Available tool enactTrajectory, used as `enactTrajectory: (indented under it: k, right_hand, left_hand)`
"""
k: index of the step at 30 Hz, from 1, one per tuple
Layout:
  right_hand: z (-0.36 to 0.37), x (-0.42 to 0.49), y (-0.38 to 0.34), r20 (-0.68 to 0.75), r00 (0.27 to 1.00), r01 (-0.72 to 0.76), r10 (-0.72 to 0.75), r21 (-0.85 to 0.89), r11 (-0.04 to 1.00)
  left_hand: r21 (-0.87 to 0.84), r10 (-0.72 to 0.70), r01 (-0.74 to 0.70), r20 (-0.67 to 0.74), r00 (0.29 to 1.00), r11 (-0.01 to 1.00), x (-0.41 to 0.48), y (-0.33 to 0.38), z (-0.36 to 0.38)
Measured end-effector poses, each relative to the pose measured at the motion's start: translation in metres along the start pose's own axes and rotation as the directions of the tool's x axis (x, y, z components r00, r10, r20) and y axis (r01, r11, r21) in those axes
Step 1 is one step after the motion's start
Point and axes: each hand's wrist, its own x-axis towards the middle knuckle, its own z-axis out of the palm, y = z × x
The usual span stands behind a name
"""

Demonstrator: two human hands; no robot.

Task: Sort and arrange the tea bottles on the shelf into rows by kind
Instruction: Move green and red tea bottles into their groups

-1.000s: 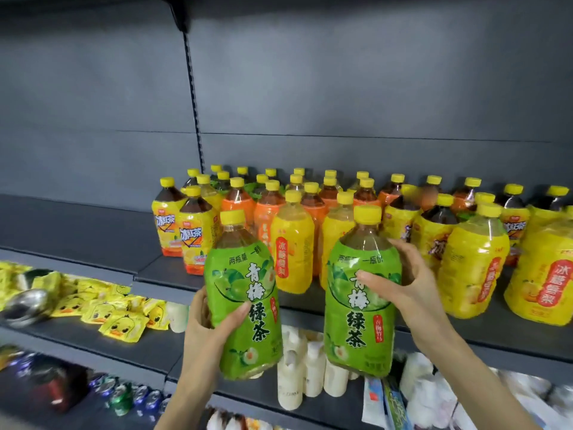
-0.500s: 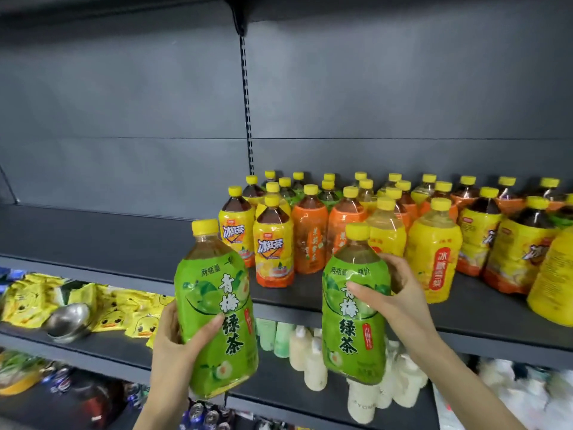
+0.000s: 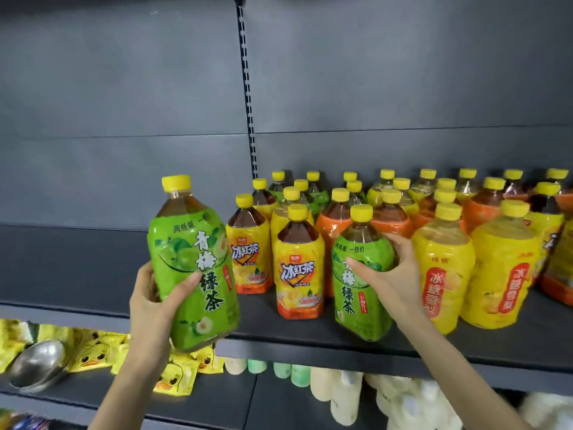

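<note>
My left hand (image 3: 155,302) grips a green-labelled tea bottle (image 3: 193,265) with a yellow cap, held tilted in the air in front of the dark shelf (image 3: 77,268). My right hand (image 3: 390,274) grips a second green-labelled bottle (image 3: 361,287) near the shelf's front edge, beside a yellow iced-tea bottle (image 3: 299,268). Behind stand several yellow-capped bottles with yellow, orange (image 3: 333,228) and green labels, mixed together. Two large all-yellow bottles (image 3: 443,274) stand right of my right hand.
The shelf's left half holds no bottles. A slotted upright (image 3: 246,88) runs down the grey back wall. Below, a lower shelf carries yellow duck snack packets (image 3: 93,352), a metal scoop (image 3: 37,363) and small pale bottles (image 3: 341,389).
Both hands have lifted the green bottles up and leftward toward the shelf. The view has shifted left, so the bottle group now sits further right.
</note>
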Motion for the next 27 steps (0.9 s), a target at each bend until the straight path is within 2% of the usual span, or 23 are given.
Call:
enactTrajectory:
  k: [6,11,15,17,19,21,24,27]
  right_hand:
    - [0.017,0.004,0.019,-0.054,0.998,0.012,-0.015,-0.055,0.998]
    - [0.018,-0.005,0.011,-0.005,1.000,-0.011,0.010,-0.151,0.988]
    - [0.037,-0.025,0.000,-0.168,0.973,0.072,-0.158,-0.431,0.899]
    - [0.056,-0.034,-0.014,-0.176,0.937,0.176,-0.302,-0.511,0.841]
    - [0.080,-0.041,-0.031,-0.111,0.884,0.310,-0.454,-0.586,0.748]
    - [0.109,-0.045,-0.047,-0.018,0.846,0.426,-0.532,-0.577,0.697]
    - [0.153,-0.043,-0.065,0.115,0.858,0.485,-0.500,-0.500,0.718]
    - [0.193,-0.027,-0.068,0.191,0.911,0.412,-0.366,-0.467,0.782]
  left_hand:
    - [-0.027,-0.024,0.024,0.015,1.000,0.999,0.043,-0.017,-0.014]
    - [-0.067,-0.079,0.082,0.053,0.995,0.994,0.073,-0.032,-0.019]
    - [-0.090,-0.112,0.119,0.082,0.990,0.989,0.099,-0.038,-0.027]
    - [-0.082,-0.111,0.120,0.116,0.987,0.989,0.110,-0.040,-0.035]
    - [-0.067,-0.112,0.123,0.142,0.983,0.990,0.121,-0.039,-0.045]
    - [-0.055,-0.117,0.128,0.165,0.979,0.990,0.130,-0.038,-0.054]
    - [-0.046,-0.116,0.127,0.201,0.973,0.991,0.141,-0.039,-0.067]
    - [-0.034,-0.126,0.136,0.220,0.967,0.990,0.150,-0.040,-0.078]
